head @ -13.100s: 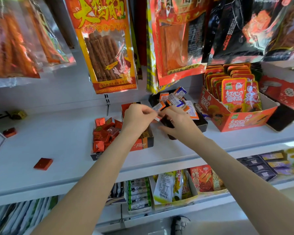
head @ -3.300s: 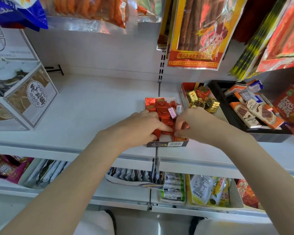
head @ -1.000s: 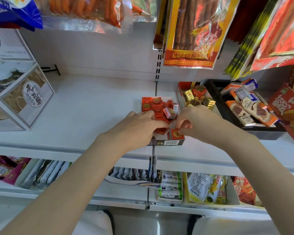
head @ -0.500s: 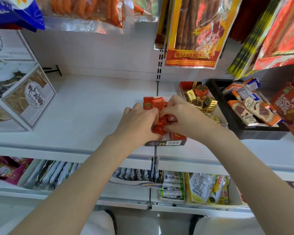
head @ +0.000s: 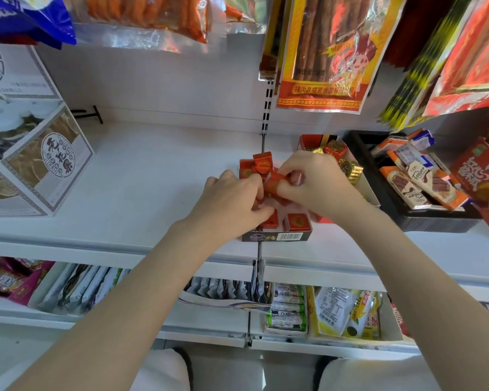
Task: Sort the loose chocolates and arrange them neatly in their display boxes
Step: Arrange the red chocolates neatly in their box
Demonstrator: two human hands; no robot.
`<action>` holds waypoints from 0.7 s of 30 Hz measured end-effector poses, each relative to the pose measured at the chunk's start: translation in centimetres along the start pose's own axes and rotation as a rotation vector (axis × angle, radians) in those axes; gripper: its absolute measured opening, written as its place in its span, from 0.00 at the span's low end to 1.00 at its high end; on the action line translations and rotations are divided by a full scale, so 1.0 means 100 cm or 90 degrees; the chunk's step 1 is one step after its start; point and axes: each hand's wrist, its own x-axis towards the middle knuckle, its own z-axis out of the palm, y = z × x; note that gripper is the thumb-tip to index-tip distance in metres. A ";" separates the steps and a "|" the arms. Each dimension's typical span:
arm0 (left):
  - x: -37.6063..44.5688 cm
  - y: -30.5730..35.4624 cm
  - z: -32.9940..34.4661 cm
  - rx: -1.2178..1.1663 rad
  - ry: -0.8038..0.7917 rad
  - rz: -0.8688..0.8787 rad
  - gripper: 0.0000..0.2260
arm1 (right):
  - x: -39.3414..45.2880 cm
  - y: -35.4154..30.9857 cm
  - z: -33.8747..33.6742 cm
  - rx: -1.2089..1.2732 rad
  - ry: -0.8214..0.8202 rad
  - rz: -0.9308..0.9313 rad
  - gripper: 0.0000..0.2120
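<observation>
**Both hands over the box of red chocolates**

Left hand (head: 232,198) curled palm-down over the left half of the small display box (head: 277,237), fingertips meeting a red chocolate (head: 275,182) from its left side. Right hand (head: 314,184) closed on the same red chocolate from the right, thumb beneath and fingers above, the piece raised a little over the box and tilted. Pinched, then, between the two hands, at the centre of the frame; which hand bears the weight, impossible to tell.

Below the grip, on the box floor near the front wall with the barcode: two more red squares (head: 297,221), lying flat side by side. At the back of the box, just beyond the knuckles: a small stack of red cubes (head: 261,165), untidy, some tipped on edge.

Just right of it, partly hidden by the right hand: a second box (head: 308,139) with gold-wrapped chocolates (head: 350,170) and one red piece among them. Farther right, a black tray (head: 435,221) of orange and white wafer bars (head: 418,184). All set on a white shelf (head: 141,179), with a grey printed carton (head: 34,153) well apart at the left and snack bags (head: 325,52) hanging above
</observation>
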 end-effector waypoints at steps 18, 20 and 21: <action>0.001 0.006 -0.009 -0.078 -0.103 0.001 0.10 | -0.026 0.014 -0.033 0.077 -0.006 0.089 0.12; 0.003 0.005 -0.009 -0.086 -0.100 0.001 0.09 | -0.027 0.013 -0.034 0.069 -0.009 0.081 0.11; 0.004 0.004 -0.012 -0.108 -0.105 -0.001 0.09 | -0.028 0.013 -0.034 0.071 -0.010 0.078 0.11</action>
